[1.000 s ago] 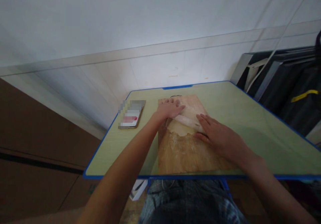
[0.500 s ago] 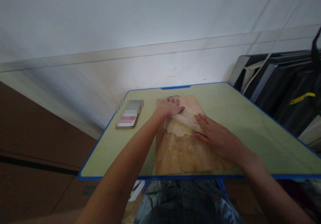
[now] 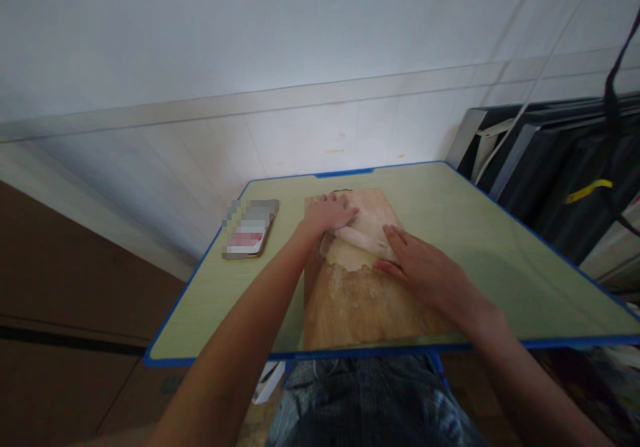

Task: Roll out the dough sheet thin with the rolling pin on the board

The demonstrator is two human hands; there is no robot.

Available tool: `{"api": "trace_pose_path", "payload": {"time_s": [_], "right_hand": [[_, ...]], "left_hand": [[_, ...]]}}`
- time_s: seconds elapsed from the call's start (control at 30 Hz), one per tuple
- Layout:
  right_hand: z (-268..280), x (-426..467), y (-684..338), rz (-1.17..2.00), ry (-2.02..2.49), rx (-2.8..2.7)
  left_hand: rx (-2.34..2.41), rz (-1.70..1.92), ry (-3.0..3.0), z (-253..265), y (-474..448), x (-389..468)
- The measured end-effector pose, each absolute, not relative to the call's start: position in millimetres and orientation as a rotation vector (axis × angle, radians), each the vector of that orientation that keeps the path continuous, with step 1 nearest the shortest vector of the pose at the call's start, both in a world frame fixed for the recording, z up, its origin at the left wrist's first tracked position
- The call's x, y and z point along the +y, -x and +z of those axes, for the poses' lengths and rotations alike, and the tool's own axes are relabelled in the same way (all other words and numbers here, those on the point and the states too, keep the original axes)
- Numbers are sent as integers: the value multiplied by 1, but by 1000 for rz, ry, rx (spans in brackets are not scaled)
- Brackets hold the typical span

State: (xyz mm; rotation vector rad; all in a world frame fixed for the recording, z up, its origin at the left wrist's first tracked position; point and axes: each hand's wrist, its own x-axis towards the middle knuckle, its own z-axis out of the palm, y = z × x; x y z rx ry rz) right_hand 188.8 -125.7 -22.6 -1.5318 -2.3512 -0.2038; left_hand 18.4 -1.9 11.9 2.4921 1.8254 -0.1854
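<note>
A pale, floury rolling pin (image 3: 361, 239) lies slantwise across a thin sheet of dough (image 3: 347, 257) with a ragged near edge. Beneath both is a wooden board (image 3: 365, 310), dusted with flour. My left hand (image 3: 331, 213) covers the pin's far left end, palm down, its fingers reaching toward the back of the board. Over the near right end is my right hand (image 3: 417, 257), with the fingers beyond the pin and the thumb on the near side. Both hands hold the pin down against the dough; their palms hide its ends.
A phone (image 3: 250, 230), partly blurred out, lies left of the board on the pale green table (image 3: 480, 233) with a blue rim. A white wall (image 3: 300, 133) stands behind. Dark flat items (image 3: 550, 167) lean at the right, with a black strap (image 3: 613, 93) hanging before them.
The whole view has shifted slightly, so the table and board appear a little further left. Both hands stay on the rolling pin, with hardly any movement against the dough.
</note>
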Motion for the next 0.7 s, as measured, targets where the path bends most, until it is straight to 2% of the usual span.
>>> {"api": "trace_pose_path", "payload": {"time_s": [0.2, 0.7], "right_hand": [[-21, -122, -193, -164, 1458, -2383], [-16, -134, -182, -241, 1554, -2330]], "left_hand": [[1900, -149, -2465, 9, -30, 11], [1843, -155, -2507, 6, 5, -35]]}}
